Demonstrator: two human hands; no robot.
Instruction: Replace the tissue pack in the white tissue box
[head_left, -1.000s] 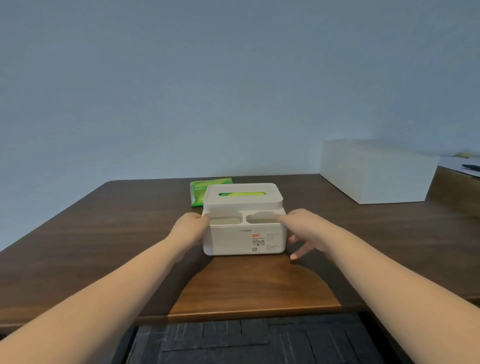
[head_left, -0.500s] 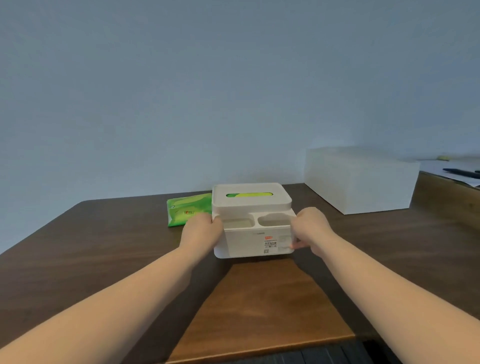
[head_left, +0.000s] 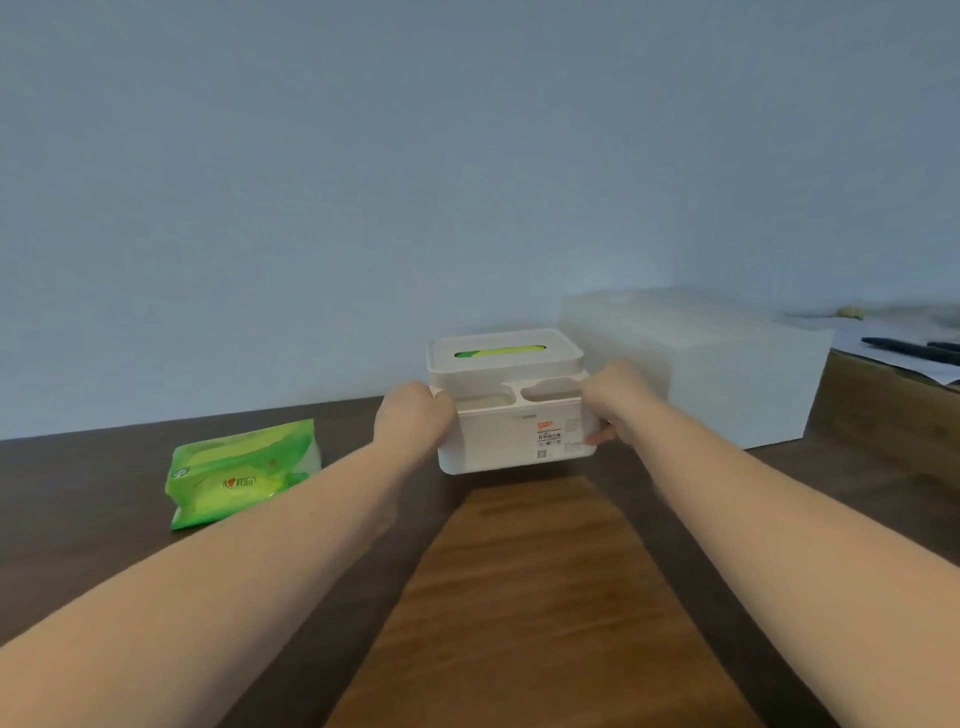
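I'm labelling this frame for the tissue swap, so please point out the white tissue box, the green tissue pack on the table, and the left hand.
white tissue box (head_left: 511, 439): head view, front wall.
green tissue pack (head_left: 241, 475): head view, top face of wrapper.
left hand (head_left: 413, 418): head view, back of hand.

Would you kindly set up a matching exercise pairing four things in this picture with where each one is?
Things:
1. tissue box
2. green pack
3. big white box
4. pens

Places:
A. far right, on paper, beyond the big white box
B. lying on the table, left of the left arm
C. gripped at its sides by the left hand and right hand
D. against the wall, right of the tissue box

Pairs: 1-C, 2-B, 3-D, 4-A
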